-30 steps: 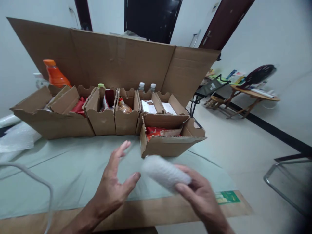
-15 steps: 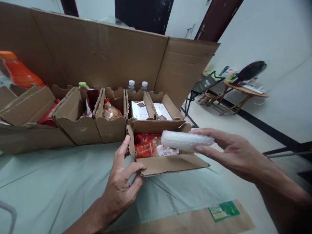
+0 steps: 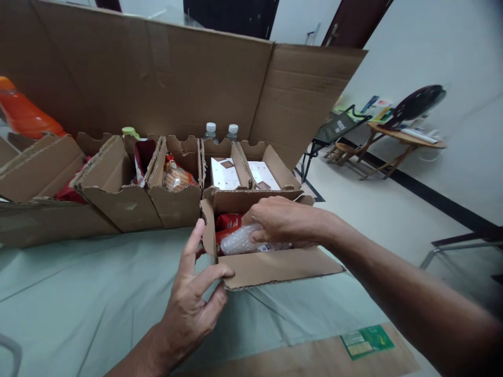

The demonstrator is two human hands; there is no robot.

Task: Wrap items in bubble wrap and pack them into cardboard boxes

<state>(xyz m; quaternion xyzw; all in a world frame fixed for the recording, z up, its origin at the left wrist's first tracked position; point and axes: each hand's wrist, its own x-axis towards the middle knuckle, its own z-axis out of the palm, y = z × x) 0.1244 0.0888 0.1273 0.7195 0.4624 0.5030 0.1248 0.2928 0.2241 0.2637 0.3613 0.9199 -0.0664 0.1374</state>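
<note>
Pale green cloth covers the table [image 3: 98, 293], and a tall cardboard sheet [image 3: 157, 78] stands behind it as a back wall. At the far left an orange bottle [image 3: 23, 118] leans behind a row of open cardboard boxes [image 3: 118, 193]. One box holds a pack of biscuits [image 3: 175, 178], and the next two hold white cartons [image 3: 223, 173]. Two water bottles [image 3: 211, 131] stand just behind those.

The left hand [image 3: 192, 309] is closed on the near left corner of the front box [image 3: 275, 267]. Its thumb lies on the front wall and its fingers run up the side wall, steadying the box on the cloth. Inside, a red packet [image 3: 228, 222] lies against the left wall. The bubble-wrapped roll [image 3: 239, 242] rests on top of the contents, just beside that packet and below the rim.

The right hand [image 3: 283, 220] reaches in from the right, its fingers curled over the roll and pressing on it. How deep the roll sits is hidden by the front wall.

Judging by this, the roll is already inside the box and mostly seated. The hand has not yet let go of it, and the box flaps stand open.

Further right a green label [image 3: 367, 340] lies on the bare table edge. A round side table [image 3: 408, 137] stands well apart on the floor.
</note>
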